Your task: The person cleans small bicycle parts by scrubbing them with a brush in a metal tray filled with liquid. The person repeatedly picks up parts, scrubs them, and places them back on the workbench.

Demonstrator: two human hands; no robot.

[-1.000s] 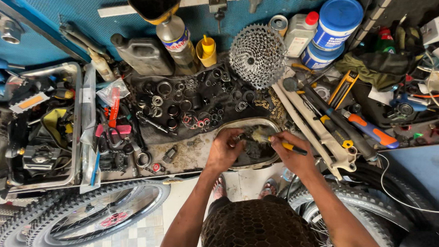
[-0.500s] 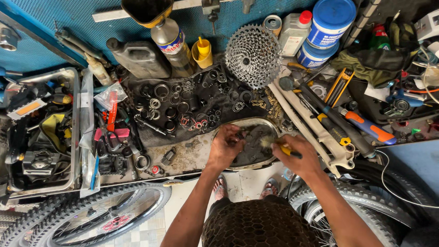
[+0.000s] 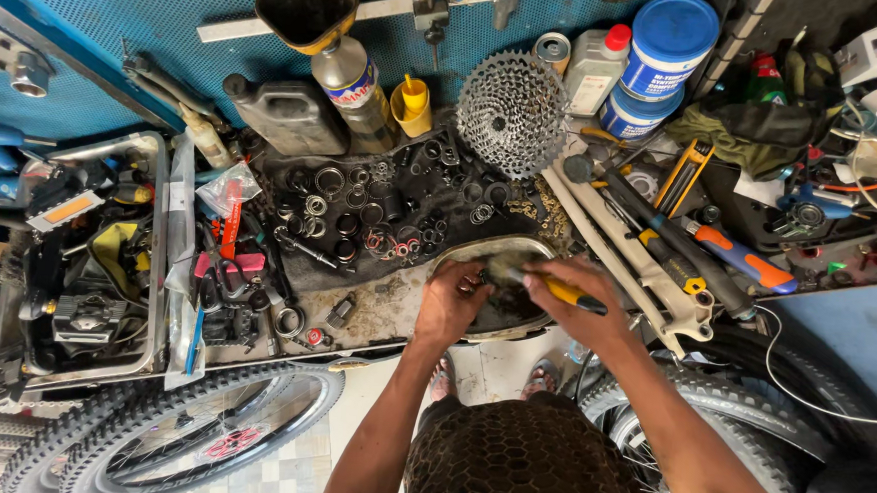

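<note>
The right hand [image 3: 580,304] has its grip closed on a yellow-handled brush [image 3: 546,285] over the oval metal tray [image 3: 504,246] on the bench; the left hand [image 3: 451,302] pinches a small part (too dirty to identify) there.

Blue perforated metal backboard [image 3: 120,20]. Silver toothed cassette sprocket cluster [image 3: 514,108]. Two white round tubs with blue lids [image 3: 663,58]. Yellow-and-black handled brush [image 3: 566,291], showing dirty bristles. Black knobby-patterned rubber tyre [image 3: 180,413]. Orange-and-grey handled tool [image 3: 743,257]. Dark honeycomb-patterned shirt [image 3: 527,461].
</note>
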